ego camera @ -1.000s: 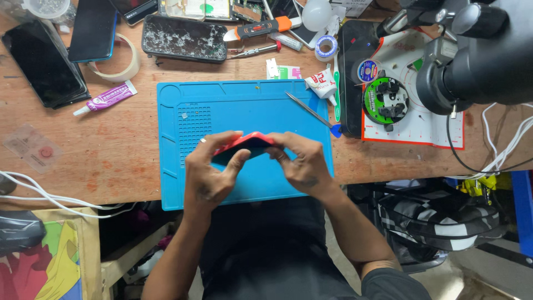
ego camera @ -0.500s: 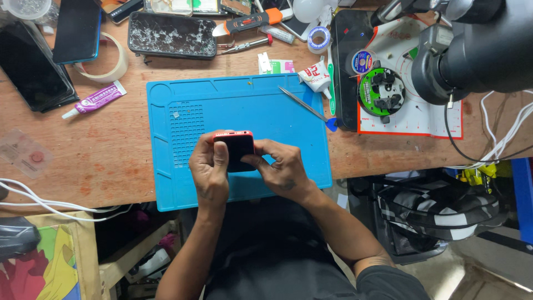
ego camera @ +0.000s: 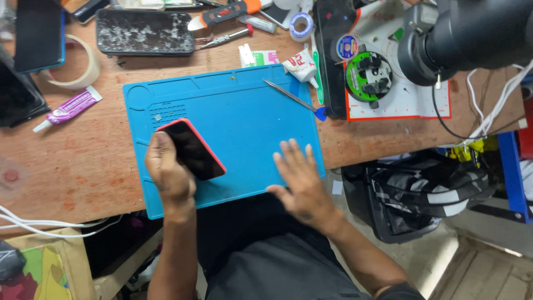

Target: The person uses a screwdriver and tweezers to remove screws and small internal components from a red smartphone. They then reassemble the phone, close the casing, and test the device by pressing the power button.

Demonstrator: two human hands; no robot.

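My left hand grips a smartphone with a red frame and a dark screen, holding it tilted over the left part of a blue work mat. My right hand is off the phone, fingers spread, hovering flat at the mat's front right corner with nothing in it. A thin metal tool with a blue tip lies on the mat's far right side.
On the wooden bench behind the mat lie a cracked phone, a roll of tape, a purple glue tube, a white tube, a green round holder and a black microscope body. White cables hang at left.
My right hand has let go of the phone and moved right to the mat's front corner. My left hand alone now holds the phone, shifted left and tilted.
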